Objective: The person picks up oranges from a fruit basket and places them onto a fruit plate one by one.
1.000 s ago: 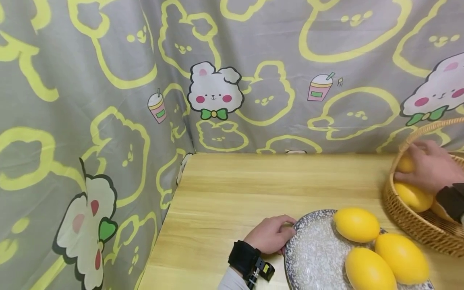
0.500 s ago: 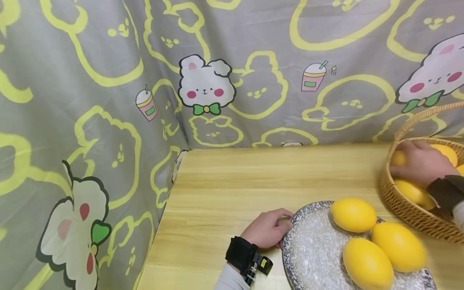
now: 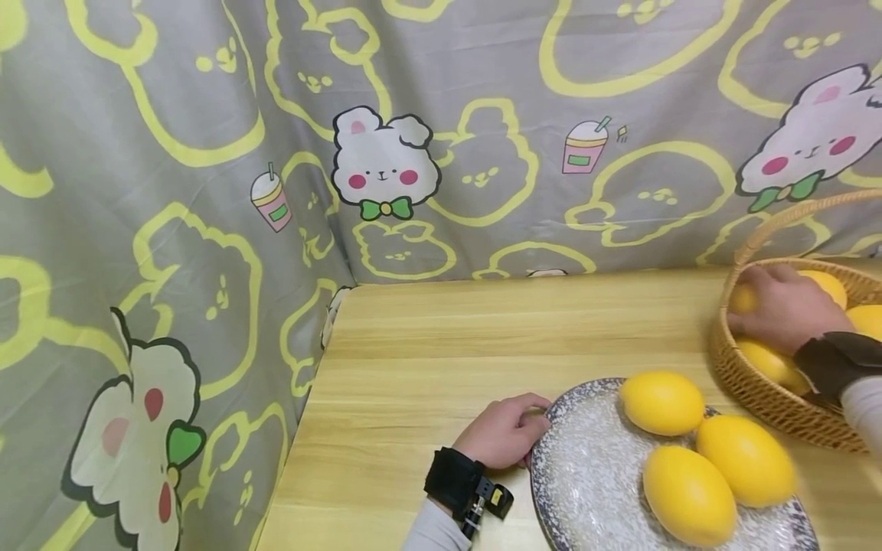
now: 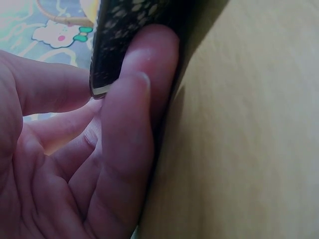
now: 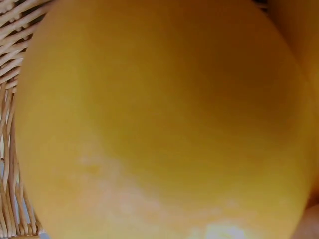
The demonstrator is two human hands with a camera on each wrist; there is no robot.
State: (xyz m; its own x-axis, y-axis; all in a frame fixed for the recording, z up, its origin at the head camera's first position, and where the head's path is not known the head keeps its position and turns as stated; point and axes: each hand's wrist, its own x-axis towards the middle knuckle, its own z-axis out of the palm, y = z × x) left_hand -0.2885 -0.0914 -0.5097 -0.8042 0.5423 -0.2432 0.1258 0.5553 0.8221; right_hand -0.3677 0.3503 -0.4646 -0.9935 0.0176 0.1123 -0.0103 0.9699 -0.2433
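My left hand (image 3: 501, 432) pinches the left rim of a round, speckled grey plate (image 3: 586, 474) with a dark edge. In the left wrist view, the thumb lies on one side of the rim and fingers (image 4: 127, 129) curl under the other. Three yellow lemons (image 3: 689, 496) rest on the plate's right part. My right hand (image 3: 792, 306) is inside a wicker basket (image 3: 765, 402), its fingers round a lemon (image 3: 743, 300) against the left wall. Another lemon (image 3: 770, 361) lies just below that hand. A lemon (image 5: 159, 119) fills most of the right wrist view.
More lemons (image 3: 823, 287) lie in the basket behind and right of the right hand. The basket's handle (image 3: 779, 222) arches above it. A wooden table (image 3: 427, 344) bears everything. Patterned grey curtains (image 3: 482, 153) hang at its back and left edges.
The view has shifted, so more of the basket and its lemons shows. My right hand stays in the basket at the same lemon. My left hand keeps hold of the plate.
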